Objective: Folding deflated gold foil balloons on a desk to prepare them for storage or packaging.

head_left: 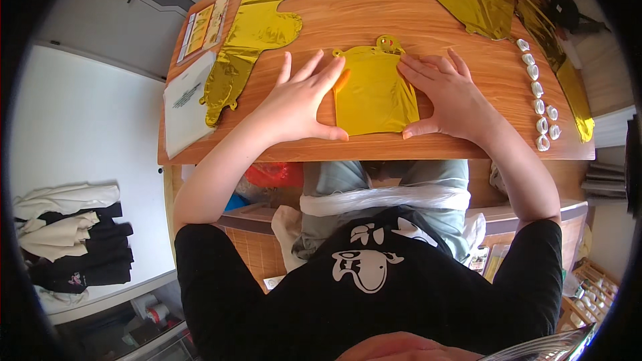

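Near the table's (374, 150) front edge, both hands are lying flat with fingers spread, gripping nothing. The left hand (297, 103) is pressing the left edge of a flat gold foil balloon (374, 93); the right hand (451, 97) is pressing its right edge. Farther left, another gold foil balloon (257, 30) is lying flat.

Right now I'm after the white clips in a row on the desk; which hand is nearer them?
Right. The right hand lies just left of the clips; the left hand is across the gold balloon.
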Tool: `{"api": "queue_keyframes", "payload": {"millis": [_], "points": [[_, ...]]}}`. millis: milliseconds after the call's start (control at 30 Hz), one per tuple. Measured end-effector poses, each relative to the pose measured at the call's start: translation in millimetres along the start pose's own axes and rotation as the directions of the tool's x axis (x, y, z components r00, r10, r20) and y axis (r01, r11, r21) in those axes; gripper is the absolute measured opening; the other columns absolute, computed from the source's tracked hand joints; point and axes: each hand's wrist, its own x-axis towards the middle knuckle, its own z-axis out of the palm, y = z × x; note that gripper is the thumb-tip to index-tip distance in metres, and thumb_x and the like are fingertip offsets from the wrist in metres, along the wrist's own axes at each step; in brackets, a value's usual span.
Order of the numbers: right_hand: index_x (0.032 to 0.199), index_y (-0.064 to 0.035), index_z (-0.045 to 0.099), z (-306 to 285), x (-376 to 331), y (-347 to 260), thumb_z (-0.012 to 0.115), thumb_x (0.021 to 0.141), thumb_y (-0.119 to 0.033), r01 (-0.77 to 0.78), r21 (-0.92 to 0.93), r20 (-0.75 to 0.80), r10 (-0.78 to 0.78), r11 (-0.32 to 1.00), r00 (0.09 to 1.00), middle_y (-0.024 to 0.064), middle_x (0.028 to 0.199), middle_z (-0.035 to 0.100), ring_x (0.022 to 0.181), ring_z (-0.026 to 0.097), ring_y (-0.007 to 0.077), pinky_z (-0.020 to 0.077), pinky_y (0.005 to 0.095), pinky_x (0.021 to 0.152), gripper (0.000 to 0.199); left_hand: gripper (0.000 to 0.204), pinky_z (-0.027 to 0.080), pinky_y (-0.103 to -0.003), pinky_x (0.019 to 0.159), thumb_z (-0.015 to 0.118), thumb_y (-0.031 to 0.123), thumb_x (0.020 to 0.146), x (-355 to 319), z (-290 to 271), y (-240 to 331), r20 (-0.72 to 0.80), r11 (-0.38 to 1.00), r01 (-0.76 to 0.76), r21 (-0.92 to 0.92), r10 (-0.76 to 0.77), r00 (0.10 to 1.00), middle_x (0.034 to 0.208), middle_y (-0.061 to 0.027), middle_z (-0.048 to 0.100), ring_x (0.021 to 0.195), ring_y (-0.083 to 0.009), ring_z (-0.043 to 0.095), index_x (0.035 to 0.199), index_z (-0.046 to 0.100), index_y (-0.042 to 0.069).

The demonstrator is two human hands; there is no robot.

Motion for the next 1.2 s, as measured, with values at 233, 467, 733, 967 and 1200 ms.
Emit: {"api": "queue_keyframes", "payload": {"millis": [233,467,733,967,1200], "points": [[0.156,-0.0083,0.043,1,-1,1,0.082,0.064,-0.068,0.0,-0.003,-0.012,0.0,1.0,1.0,0.0101,0.158,0.047,0.148,0.037,0.0324,0.0131,0.0582,0.127,0.117,0.136,-0.006,-0.065,0.125,0.064,0.087,0.073,14,-35,20,0.159,0.995,0.088,0.05,-0.095,0.983,0.171,-0.0167,0.019,0.159,-0.0356,0.011,0.166,0.006,0.006],[0.157,-0.0103,0.042,0,0,-1,0.083,0.064,-0.068,-0.015,0.018,-0.004,0.015,1.0,1.0,0.0098,0.158,0.047,0.149,0.037,0.0322,0.0138,0.0585,0.127,0.117,0.11,0.004,-0.061,0.126,0.044,0.083,0.091,58,27,59,-0.207,0.987,-0.031,-0.156,-0.002,0.978,0.169,-0.0214,0.021,0.158,-0.0408,0.013,0.165,0.018,0.006],[0.158,-0.0094,0.041,13,-8,13,0.086,0.066,-0.063,0.019,0.147,-0.057,-0.011,0.989,0.998,0.0116,0.161,0.044,0.15,0.034,0.0353,0.0136,0.0558,0.127,0.115,0.094,0.014,-0.073,0.119,0.057,0.07,0.093,58,43,64,-0.28,0.999,-0.016,-0.042,0.003,0.96,0.167,-0.0201,0.029,0.155,-0.0441,0.022,0.163,0.029,0.013],[0.131,-0.0111,0.068,-10,-43,18,0.079,0.085,-0.019,0.122,0.252,-0.082,-0.105,0.96,0.991,0.0124,0.154,0.052,0.141,0.046,0.0359,0.0299,0.0513,0.118,0.048,0.089,0.015,-0.074,0.118,0.041,0.074,0.098,57,46,59,-0.248,1.0,0.011,-0.01,-0.013,0.969,0.168,-0.0183,0.029,0.156,-0.0406,0.021,0.163,0.029,0.015],[0.115,-0.012,0.076,-3,-54,18,0.076,0.086,-0.018,0.306,0.069,-0.154,-0.292,0.95,0.944,0.009,0.146,0.06,0.132,0.054,0.0317,0.0427,0.048,0.107,0.03,0.086,0.015,-0.074,0.119,0.038,0.072,0.1,58,49,61,-0.271,1.0,0.007,0.01,-0.004,0.963,0.169,-0.0164,0.027,0.156,-0.0397,0.021,0.163,0.029,0.015]]}}
